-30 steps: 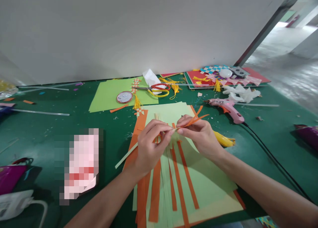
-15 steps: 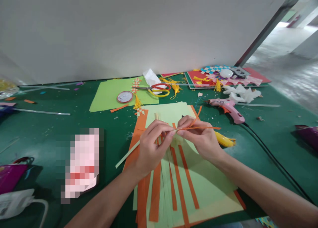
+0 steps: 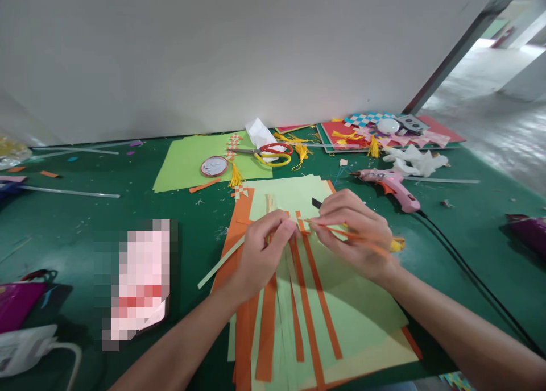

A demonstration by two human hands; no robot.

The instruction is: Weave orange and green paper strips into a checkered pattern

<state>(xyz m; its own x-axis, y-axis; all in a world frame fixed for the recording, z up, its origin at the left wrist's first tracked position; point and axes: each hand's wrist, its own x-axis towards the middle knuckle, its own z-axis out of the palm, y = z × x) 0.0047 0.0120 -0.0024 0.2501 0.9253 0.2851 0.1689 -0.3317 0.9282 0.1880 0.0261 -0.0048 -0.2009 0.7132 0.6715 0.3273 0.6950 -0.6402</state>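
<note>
My left hand (image 3: 269,246) is closed in a pinch above the pale green paper sheets (image 3: 358,300). A narrow pale green paper strip (image 3: 219,263) runs out of its left side; most of what it pinches is hidden by the fingers. Just to the right, my right hand (image 3: 357,232) pinches a thin orange paper strip (image 3: 336,230), whose tail is blurred across the palm. The two hands are a small gap apart. Below them lie several orange paper strips (image 3: 306,300) on the green sheets. A yellow object (image 3: 397,244) is partly hidden behind my right hand.
Scissors (image 3: 273,154) and a round tin (image 3: 214,166) lie on a green sheet at the back. A pink glue gun (image 3: 390,187) with a black cord is at right, near crumpled tissue (image 3: 418,161). At left are a pixelated pink item (image 3: 143,277) and a white plug (image 3: 28,348).
My right hand has moved right, away from my left hand, drawing the orange strip with it. My left hand has closed up more and stays nearly in place.
</note>
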